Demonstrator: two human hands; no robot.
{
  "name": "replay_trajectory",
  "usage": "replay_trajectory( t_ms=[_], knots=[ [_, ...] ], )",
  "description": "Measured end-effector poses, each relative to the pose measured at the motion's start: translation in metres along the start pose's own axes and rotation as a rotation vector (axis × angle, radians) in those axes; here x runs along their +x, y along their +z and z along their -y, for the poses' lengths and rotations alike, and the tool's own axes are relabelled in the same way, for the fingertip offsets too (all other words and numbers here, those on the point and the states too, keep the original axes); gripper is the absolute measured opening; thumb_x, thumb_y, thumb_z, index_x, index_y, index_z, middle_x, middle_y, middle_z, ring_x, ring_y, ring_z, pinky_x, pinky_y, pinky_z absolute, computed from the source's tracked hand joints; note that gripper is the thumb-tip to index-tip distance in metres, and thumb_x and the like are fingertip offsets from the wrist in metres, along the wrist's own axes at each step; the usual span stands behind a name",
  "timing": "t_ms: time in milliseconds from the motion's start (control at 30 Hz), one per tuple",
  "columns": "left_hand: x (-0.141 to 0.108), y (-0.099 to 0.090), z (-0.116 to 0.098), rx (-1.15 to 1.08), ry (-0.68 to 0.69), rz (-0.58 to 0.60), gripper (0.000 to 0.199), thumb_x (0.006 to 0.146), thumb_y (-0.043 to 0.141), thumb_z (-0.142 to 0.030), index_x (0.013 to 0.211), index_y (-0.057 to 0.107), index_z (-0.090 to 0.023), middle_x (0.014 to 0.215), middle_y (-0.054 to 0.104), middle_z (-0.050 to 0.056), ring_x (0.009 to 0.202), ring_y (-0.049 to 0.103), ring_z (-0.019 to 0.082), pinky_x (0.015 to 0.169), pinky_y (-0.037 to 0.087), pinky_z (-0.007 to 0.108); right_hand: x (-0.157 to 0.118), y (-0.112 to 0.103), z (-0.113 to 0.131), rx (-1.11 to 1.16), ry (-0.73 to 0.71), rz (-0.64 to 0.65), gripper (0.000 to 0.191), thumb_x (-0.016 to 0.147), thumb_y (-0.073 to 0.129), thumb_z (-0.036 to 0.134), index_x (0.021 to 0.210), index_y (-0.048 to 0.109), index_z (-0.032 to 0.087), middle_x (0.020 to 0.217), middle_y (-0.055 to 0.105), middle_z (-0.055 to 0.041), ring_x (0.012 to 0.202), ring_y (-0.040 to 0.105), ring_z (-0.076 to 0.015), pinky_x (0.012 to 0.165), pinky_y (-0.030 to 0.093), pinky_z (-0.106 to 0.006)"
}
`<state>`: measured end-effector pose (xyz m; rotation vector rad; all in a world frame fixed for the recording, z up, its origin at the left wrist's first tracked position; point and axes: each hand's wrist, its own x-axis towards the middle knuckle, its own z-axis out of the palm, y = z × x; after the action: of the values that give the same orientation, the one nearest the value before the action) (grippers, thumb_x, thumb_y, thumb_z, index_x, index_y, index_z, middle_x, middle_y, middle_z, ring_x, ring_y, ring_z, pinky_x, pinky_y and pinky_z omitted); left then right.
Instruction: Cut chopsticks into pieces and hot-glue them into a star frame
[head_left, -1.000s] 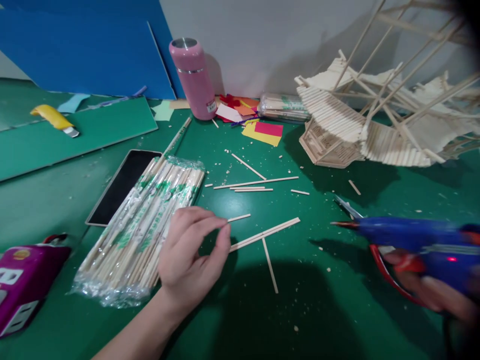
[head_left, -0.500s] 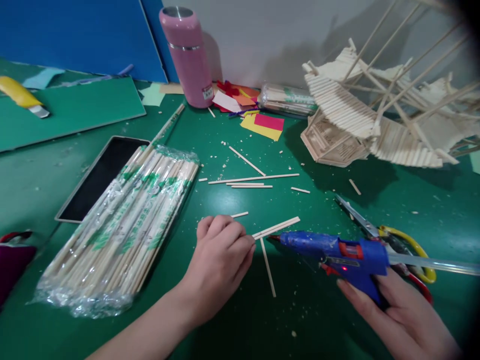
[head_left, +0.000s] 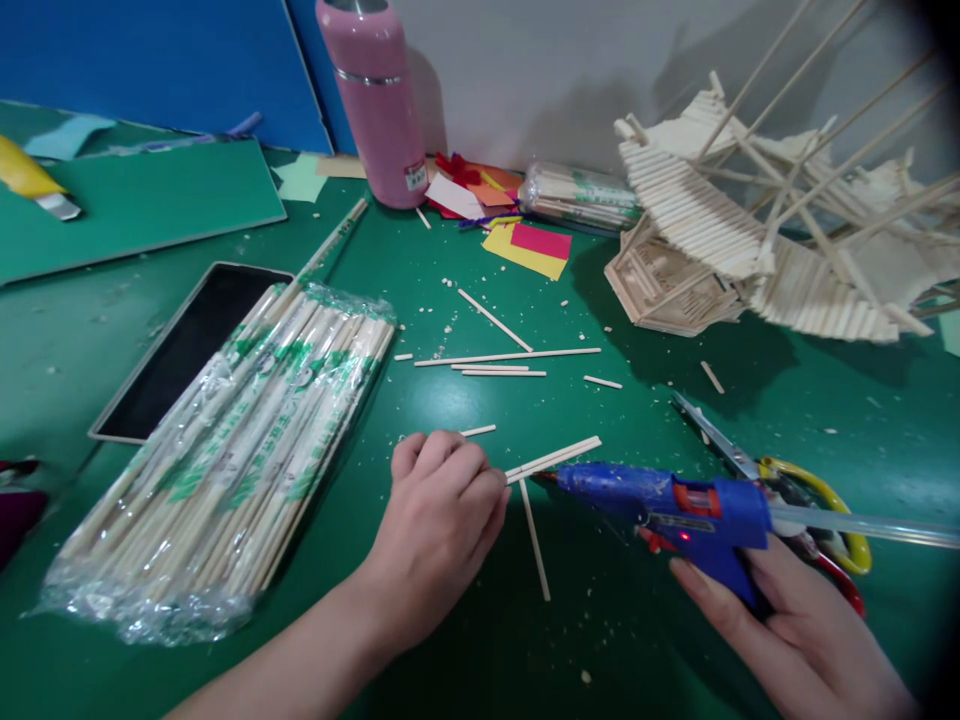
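Note:
My left hand (head_left: 446,530) is closed around the near ends of thin wooden sticks (head_left: 559,457), which lie side by side and point to the upper right. Another stick (head_left: 535,540) runs down from beneath them toward me. In my right hand (head_left: 802,620) is a blue hot glue gun (head_left: 667,500) with a small red light lit and a clear glue stick (head_left: 862,523) out of its back. The gun's dark nozzle sits at the sticks, close to my left fingertips; whether it touches them I cannot tell. My left fingers hide the sticks' other ends.
Scissors (head_left: 814,490) lie behind the glue gun. A wrapped chopstick pack (head_left: 232,470) rests partly over a dark-screened tablet or phone (head_left: 187,350) on the left. Loose sticks (head_left: 506,357) lie mid-table. Farther back stand a pink flask (head_left: 379,110) and a wooden stick model (head_left: 697,220).
Both hands, the sticks and the glue gun keep nearly the same positions. The view has shifted slightly, with the flask and the chopstick pack appearing a little farther left.

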<state>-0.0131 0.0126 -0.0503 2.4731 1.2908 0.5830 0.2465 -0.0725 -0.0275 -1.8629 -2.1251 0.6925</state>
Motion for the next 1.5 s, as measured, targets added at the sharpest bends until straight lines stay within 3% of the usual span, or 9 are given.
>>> replay_trajectory(
  t_ms=[133,367,667,867,1367,1500],
  knots=[
    [0.001,0.001,0.001,0.011,0.004,-0.019,0.016,0.08,0.046,-0.018,0.069,0.058,-0.021,0.067,0.054,0.0,0.072,0.044,0.017,0.07,0.03,0.036,-0.001,0.001,0.0,0.002,0.029,-0.009,0.021,0.078,0.051,0.03,0.096,0.061,0.025,0.075,0.07,0.0,0.094,0.061,-0.0221,0.065,0.056,-0.022],
    [0.001,0.001,0.0,0.026,0.003,0.004,0.017,0.08,0.046,-0.018,0.067,0.056,-0.02,0.066,0.053,0.0,0.071,0.044,0.017,0.07,0.03,0.036,-0.001,0.002,0.005,0.014,0.035,-0.034,0.028,0.079,0.05,0.029,0.105,0.055,0.024,0.08,0.07,-0.001,0.092,0.062,-0.0223,0.067,0.056,-0.024],
    [0.001,0.003,-0.001,0.055,-0.006,0.005,0.018,0.08,0.045,-0.018,0.067,0.056,-0.02,0.065,0.053,0.001,0.071,0.044,0.017,0.069,0.029,0.036,0.0,0.0,0.003,-0.034,0.01,-0.043,0.018,0.076,0.053,0.033,0.09,0.063,0.028,0.077,0.069,-0.0005,0.086,0.064,-0.0232,0.062,0.056,-0.026],
    [0.002,0.004,-0.001,0.058,-0.006,0.006,0.017,0.081,0.045,-0.019,0.07,0.058,-0.02,0.066,0.053,0.001,0.071,0.044,0.017,0.069,0.029,0.037,0.002,-0.001,0.001,-0.044,-0.033,-0.023,0.025,0.077,0.052,0.029,0.1,0.061,0.026,0.076,0.069,-0.0007,0.082,0.065,-0.0224,0.061,0.056,-0.025],
    [0.001,0.006,-0.002,0.041,-0.024,0.02,0.021,0.082,0.043,-0.019,0.064,0.054,-0.019,0.064,0.051,0.0,0.07,0.043,0.017,0.069,0.029,0.036,0.003,0.001,0.011,0.027,0.023,0.05,0.019,0.08,0.048,0.03,0.095,0.058,0.024,0.08,0.069,-0.0014,0.086,0.064,-0.0211,0.054,0.055,-0.02],
    [0.002,0.006,-0.001,0.038,-0.031,0.023,0.021,0.083,0.043,-0.019,0.065,0.054,-0.018,0.065,0.05,0.0,0.071,0.043,0.016,0.07,0.029,0.036,0.007,0.001,0.016,0.051,0.043,0.005,0.029,0.083,0.045,0.028,0.111,0.051,0.023,0.087,0.069,-0.0013,0.088,0.064,-0.0194,0.057,0.055,-0.019]
  ],
)
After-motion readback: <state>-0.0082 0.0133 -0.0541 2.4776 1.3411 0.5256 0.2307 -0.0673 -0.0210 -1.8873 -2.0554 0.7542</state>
